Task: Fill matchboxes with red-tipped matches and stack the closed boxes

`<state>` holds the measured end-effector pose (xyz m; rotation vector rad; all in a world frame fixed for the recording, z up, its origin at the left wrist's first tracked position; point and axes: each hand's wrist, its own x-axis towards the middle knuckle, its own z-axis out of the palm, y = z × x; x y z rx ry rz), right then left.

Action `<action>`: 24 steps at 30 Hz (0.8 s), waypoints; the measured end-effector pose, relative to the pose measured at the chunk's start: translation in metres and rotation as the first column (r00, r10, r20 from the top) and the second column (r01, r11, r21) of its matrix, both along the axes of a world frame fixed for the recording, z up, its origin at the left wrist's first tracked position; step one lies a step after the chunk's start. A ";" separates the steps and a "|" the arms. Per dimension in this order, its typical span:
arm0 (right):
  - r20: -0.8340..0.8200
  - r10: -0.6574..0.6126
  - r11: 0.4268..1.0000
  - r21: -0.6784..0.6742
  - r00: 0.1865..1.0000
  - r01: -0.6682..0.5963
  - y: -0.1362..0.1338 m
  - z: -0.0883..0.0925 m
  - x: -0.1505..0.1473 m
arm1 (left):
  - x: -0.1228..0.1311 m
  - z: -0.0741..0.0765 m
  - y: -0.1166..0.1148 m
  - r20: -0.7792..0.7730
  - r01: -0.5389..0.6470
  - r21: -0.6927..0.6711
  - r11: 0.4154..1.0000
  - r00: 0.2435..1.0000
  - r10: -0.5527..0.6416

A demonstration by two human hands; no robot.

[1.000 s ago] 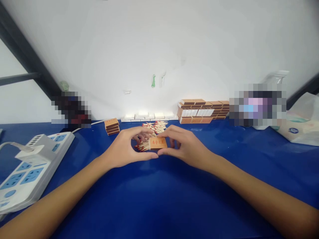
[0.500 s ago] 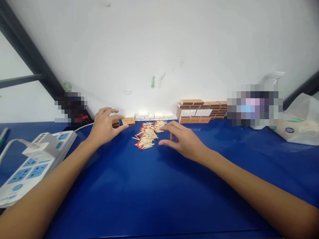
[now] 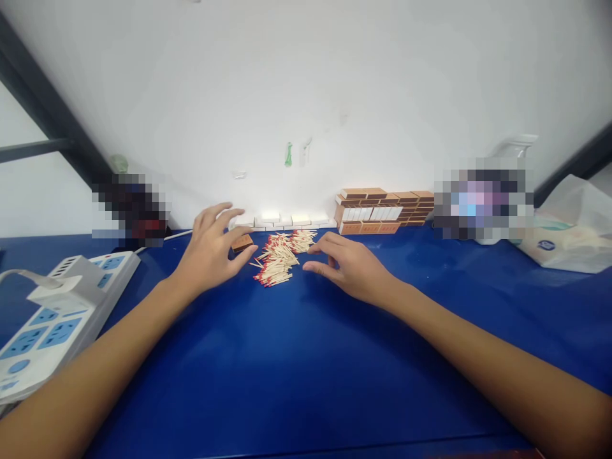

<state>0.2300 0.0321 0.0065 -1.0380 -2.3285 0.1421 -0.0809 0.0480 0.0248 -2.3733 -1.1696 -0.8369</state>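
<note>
A loose pile of red-tipped matches (image 3: 278,257) lies on the blue table (image 3: 306,357) between my hands. My left hand (image 3: 210,248) hovers left of the pile with its fingers spread. A small brown matchbox (image 3: 242,242) lies on the table between its thumb and forefinger, apparently not gripped. My right hand (image 3: 345,264) rests right of the pile, fingers loosely curved and apart, fingertips close to the matches, with nothing in it.
A row of white inner trays (image 3: 282,220) lines the wall behind the matches. A stack of brown matchboxes (image 3: 385,211) stands at the back right. A white power strip (image 3: 52,312) lies at the left, a plastic bag (image 3: 571,226) at the far right.
Both hands held a matchbox together over the pile a second ago. My left hand carried it to the left rear and has spread its fingers; my right hand stayed by the matches.
</note>
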 end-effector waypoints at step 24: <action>0.215 -0.122 0.992 0.015 0.969 0.122 0.116 0.026 -0.091 | 0.032 -0.012 -0.027 -0.037 0.210 -0.117 0.971 0.976 -0.216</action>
